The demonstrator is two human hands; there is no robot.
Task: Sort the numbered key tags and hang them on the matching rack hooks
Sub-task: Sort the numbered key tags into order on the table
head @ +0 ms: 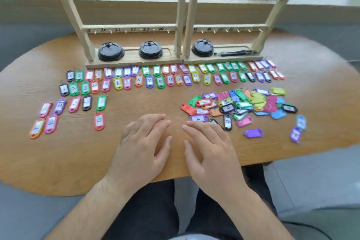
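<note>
Both hands are being rested flat on the table (58, 158), the left hand (144, 142) and the right hand (210, 146) lying side by side with fingers straight and slightly spread, nothing being held in either; the right fingertips (188, 125) are lying just beside the loose pile of key tags (241, 103), and a careless sweep from there is being judged likely to scatter the heap or push tags off the near edge; the sorted rows (149, 81) laid out in front of the wooden racks (229, 26) are also being put at risk, since a forearm reaching over them towards the hooks (125, 31) could drag them out of order; several handwritten numbers are being blurred here and some tags in the pile are lying face down, so a misreading and a wrong hook are being considered possible; the tags are being shown as small plastic fobs in black, green, pink, orange, purple, blue and yellow, most with a white paper insert and a thin metal ring; none is being seen hanging on the racks.
</note>
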